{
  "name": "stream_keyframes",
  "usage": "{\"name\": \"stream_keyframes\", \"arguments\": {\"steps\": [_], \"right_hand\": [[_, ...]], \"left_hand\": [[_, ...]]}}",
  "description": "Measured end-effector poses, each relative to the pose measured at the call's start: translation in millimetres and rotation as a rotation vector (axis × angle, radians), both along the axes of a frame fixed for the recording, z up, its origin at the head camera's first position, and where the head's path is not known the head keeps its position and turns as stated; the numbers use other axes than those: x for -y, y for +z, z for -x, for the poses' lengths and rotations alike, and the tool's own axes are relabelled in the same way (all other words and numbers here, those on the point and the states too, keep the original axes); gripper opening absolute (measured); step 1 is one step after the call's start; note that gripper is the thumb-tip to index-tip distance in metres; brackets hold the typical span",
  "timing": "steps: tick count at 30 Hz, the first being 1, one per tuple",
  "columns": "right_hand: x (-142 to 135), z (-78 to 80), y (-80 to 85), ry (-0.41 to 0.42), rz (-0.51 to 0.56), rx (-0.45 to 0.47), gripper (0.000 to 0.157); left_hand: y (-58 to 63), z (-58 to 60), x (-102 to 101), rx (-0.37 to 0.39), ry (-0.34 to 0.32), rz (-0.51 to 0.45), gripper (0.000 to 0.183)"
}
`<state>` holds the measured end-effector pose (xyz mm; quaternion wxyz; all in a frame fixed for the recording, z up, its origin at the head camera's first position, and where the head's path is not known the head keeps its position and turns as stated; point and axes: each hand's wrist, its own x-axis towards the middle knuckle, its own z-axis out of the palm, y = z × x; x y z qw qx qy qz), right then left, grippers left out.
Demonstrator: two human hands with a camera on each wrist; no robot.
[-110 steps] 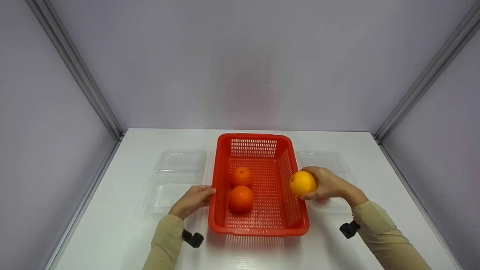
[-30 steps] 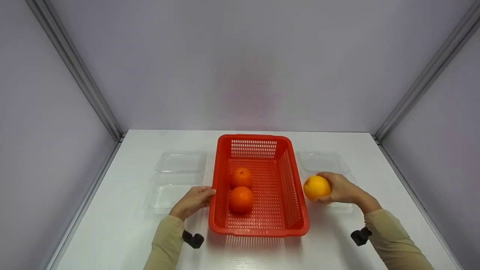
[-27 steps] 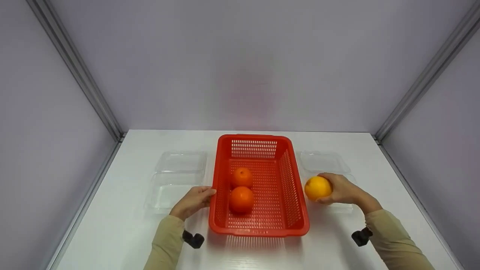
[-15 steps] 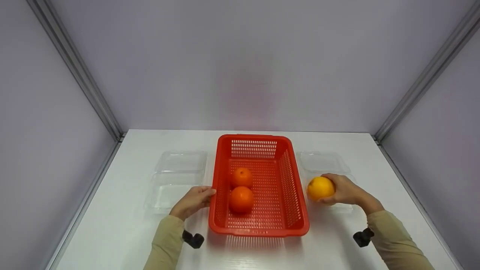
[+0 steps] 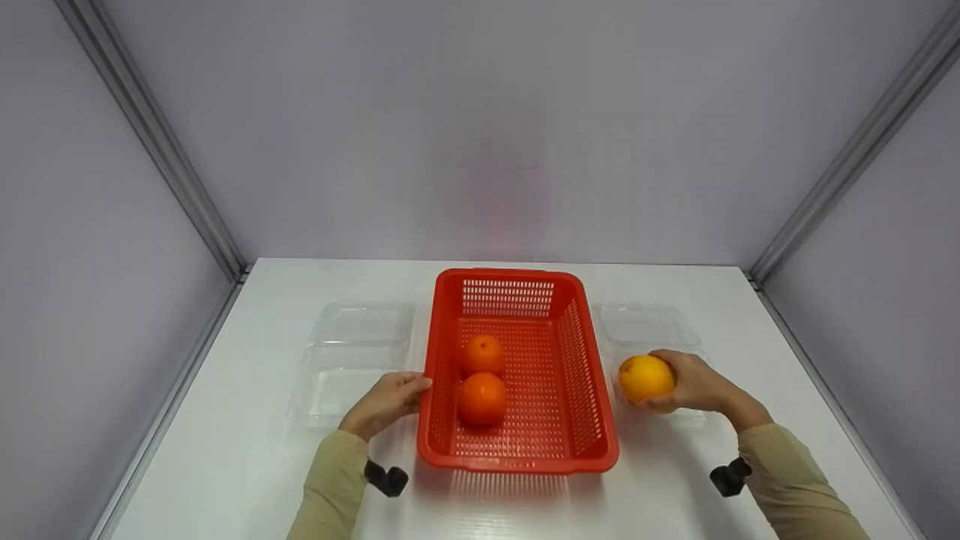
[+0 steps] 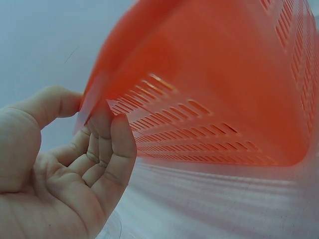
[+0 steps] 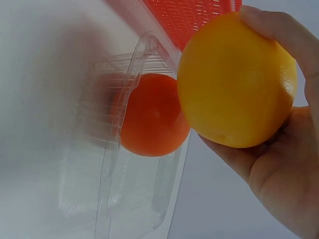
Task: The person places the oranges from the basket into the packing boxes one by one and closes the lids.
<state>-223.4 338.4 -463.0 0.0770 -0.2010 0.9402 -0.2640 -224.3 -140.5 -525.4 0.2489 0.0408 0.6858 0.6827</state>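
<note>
A yellow orange (image 5: 646, 377) is gripped by my right hand (image 5: 694, 384), thumb and fingers curled round it. It hangs above the near half of a clear plastic clamshell box (image 5: 649, 324). Inside that box, the right wrist view shows a deep-orange round fruit (image 7: 152, 117), which the hand and the held orange hide from the head. My left hand (image 5: 386, 405) pinches the left rim of a red plastic basket (image 5: 532, 442), the thumb on the outside in the left wrist view. Two deep-orange round fruits, a far one (image 5: 484, 355) and a near one (image 5: 482, 400), lie along the basket's left side.
Left of the basket lies a second clear clamshell box (image 5: 360, 324), partly behind my left hand. Everything stands on a white table (image 5: 247, 465), with pale walls (image 5: 480, 135) behind and at both sides.
My right hand has carried the orange from over the basket's right rim to the right, over the clear box, slowing lately. The left hand and basket stay in place.
</note>
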Motion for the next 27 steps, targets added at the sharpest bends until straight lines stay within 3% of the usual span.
{"name": "stream_keyframes", "arguments": {"steps": [27], "right_hand": [[-17.9,-3.8,-3.0,-0.074,-0.011,0.046,0.066]], "left_hand": [[0.1,0.1,-1.0,-0.014,0.003,0.020,0.045]]}}
